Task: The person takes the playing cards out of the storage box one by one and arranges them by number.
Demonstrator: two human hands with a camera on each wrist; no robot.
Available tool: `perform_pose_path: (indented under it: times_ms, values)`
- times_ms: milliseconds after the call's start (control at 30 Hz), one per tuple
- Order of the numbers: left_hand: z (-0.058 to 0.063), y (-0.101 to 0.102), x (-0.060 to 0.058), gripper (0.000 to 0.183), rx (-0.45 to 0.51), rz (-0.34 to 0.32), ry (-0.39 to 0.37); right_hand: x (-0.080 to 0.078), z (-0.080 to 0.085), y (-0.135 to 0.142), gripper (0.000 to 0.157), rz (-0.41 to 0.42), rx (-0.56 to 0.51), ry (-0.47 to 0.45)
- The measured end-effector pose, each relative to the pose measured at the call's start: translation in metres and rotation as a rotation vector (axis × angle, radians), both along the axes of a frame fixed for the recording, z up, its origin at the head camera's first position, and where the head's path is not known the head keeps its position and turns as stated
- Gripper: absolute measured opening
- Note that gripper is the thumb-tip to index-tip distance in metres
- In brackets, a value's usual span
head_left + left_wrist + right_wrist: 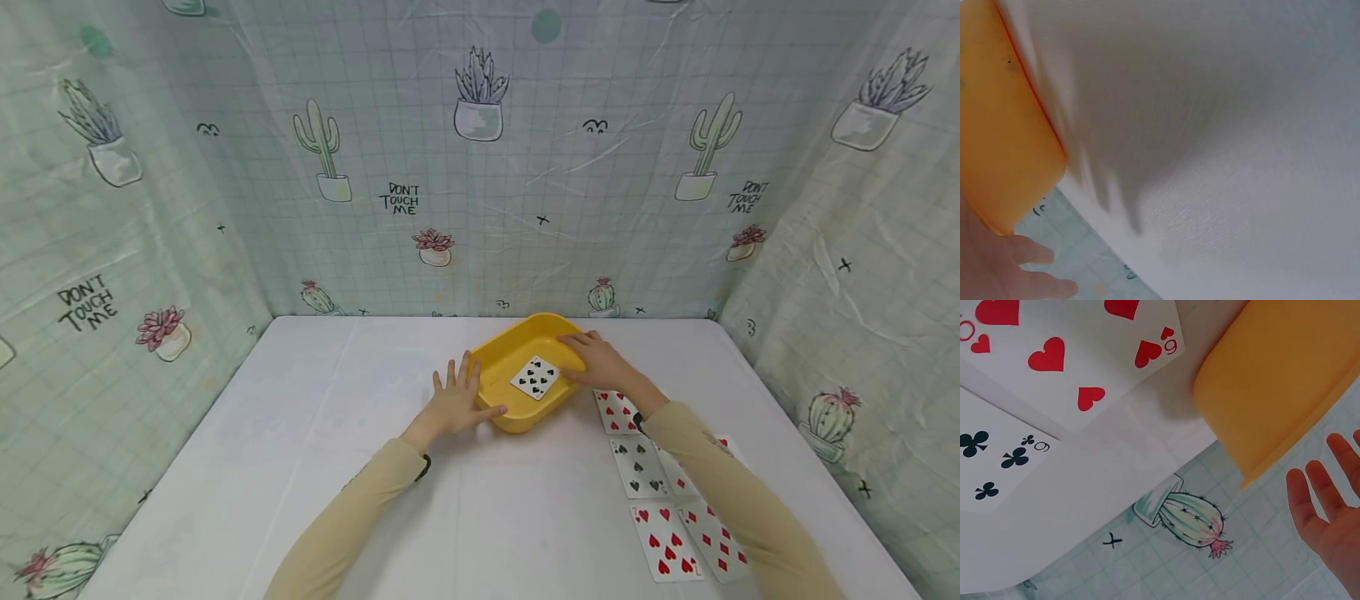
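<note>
A yellow plastic tray (498, 387) stands toward the back of the table, turned at an angle. Inside it, face up, lies a spades playing card (536, 377). My left hand (452, 406) is at the tray's left side, fingers spread and straight, the thumb by the near rim. Across from it, my right hand (600, 362) reaches over the right rim with extended fingers. The right wrist view shows those fingers spread beside the tray wall (1279, 381). Part of the left hand (1004, 262) appears below the tray in the left wrist view.
Several face-up cards lie in rows at the right, among them a seven of hearts (666, 543) and a seven of diamonds (716, 540). My right sleeve (735, 500) partly covers them. A patterned cloth (510, 183) hangs behind the white table (337, 400).
</note>
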State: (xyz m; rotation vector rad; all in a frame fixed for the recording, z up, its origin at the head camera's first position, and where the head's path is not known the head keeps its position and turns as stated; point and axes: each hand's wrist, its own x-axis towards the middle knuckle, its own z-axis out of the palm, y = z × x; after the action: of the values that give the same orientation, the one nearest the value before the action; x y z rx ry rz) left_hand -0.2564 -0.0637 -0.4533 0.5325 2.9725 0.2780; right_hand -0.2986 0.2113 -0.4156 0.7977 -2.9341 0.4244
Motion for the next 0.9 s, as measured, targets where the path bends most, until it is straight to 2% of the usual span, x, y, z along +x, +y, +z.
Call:
perform_pose_path:
  times_ms: [300,567,767,900]
  values:
    - [0.001,0.0,0.001,0.101,-0.001,-0.002,0.0,-0.014,-0.01,-0.016,0.063,0.009,0.053,-0.09]
    - [0.001,0.0,0.001,0.101,-0.001,-0.006,0.008,-0.025,-0.017,-0.026,0.067,-0.007,0.084,-0.212]
    - [0.001,0.001,0.001,0.1,0.002,-0.001,0.006,-0.031,-0.019,-0.036,0.075,-0.039,0.166,-0.283]
    - [0.001,0.0,0.001,0.099,0.006,-0.005,0.012,-0.031,-0.018,-0.044,0.081,-0.08,0.24,-0.297]
